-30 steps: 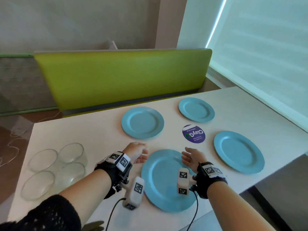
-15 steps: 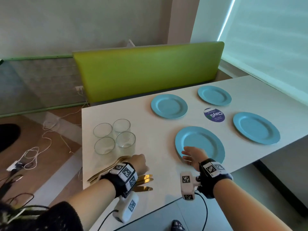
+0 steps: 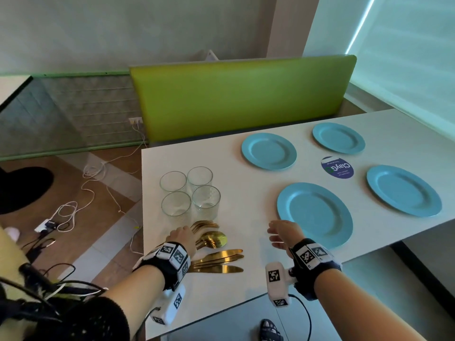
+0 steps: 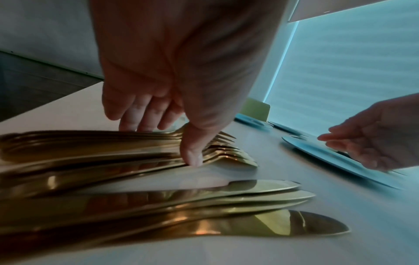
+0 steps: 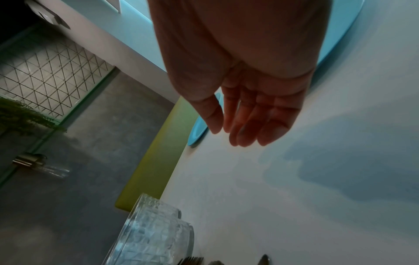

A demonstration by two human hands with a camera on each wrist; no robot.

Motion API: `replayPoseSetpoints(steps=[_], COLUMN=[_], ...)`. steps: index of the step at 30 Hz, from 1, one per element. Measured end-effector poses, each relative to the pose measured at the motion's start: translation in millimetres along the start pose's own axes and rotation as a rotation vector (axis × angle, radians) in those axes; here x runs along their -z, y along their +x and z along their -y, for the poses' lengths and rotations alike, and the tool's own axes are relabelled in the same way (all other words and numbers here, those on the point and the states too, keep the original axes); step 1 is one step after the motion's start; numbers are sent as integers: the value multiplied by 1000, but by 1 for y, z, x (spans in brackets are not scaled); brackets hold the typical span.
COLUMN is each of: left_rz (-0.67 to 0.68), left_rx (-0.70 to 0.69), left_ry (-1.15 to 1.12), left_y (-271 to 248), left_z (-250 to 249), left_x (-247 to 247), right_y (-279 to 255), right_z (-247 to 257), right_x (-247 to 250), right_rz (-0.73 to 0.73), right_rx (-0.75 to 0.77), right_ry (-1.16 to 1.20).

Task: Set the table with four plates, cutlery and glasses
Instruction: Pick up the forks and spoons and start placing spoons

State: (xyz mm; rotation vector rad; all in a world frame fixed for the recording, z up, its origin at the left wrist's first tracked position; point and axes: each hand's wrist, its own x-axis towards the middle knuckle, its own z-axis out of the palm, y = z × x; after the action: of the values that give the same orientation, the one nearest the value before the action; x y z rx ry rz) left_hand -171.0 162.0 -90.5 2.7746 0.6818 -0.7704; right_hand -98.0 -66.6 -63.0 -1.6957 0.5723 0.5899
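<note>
Plates, four of them in matte blue, already lie on the white table (image 3: 246, 291), but the rest is bunched at its left end. Furthest left stand four clear glass tumblers (image 3: 189, 193) in a tight square; the right wrist view shows a cut diamond pattern on their walls, which the head view barely hints at. Just in front of them lies the gold cutlery: forks (image 3: 204, 225), spoons (image 3: 213, 238) and knives (image 3: 219, 262), all shiny metal. The left hand (image 3: 182, 238) is down on the forks, and only the left wrist view shows how: fingers on the far side of the handles, thumb (image 4: 192, 152) pressed against the near side, pinching the bundle. The right hand (image 3: 283, 232) hovers above bare table, fingers straight and relaxed, holding nothing, just beside the near plate (image 3: 317, 215). Beyond it sits the far left plate (image 3: 268, 151), then a round purple sticker (image 3: 337, 167) reading "ClayGo", upside down from here; its smaller print is too small to read. The far right plate (image 3: 338, 137) and the near right plate (image 3: 403, 190) complete the square.
</note>
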Motion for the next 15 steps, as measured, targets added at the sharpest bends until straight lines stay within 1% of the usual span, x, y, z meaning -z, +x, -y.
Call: replayPoseSetpoints(steps=[4,10,15], left_rz=[16,-4,25], left_rx=[-60,-143,-175], left_ry=[81,187,151], left_y=[5,9,15], left_z=[0,7,12], left_x=[-2,-2,-2], right_y=[-1,-1,-4], right_z=[-2,-7,-11], right_x=[3,4,3], right_rz=[-7,-18,-20], right_rx=[2,3,10], right_ry=[-3,-11,-29])
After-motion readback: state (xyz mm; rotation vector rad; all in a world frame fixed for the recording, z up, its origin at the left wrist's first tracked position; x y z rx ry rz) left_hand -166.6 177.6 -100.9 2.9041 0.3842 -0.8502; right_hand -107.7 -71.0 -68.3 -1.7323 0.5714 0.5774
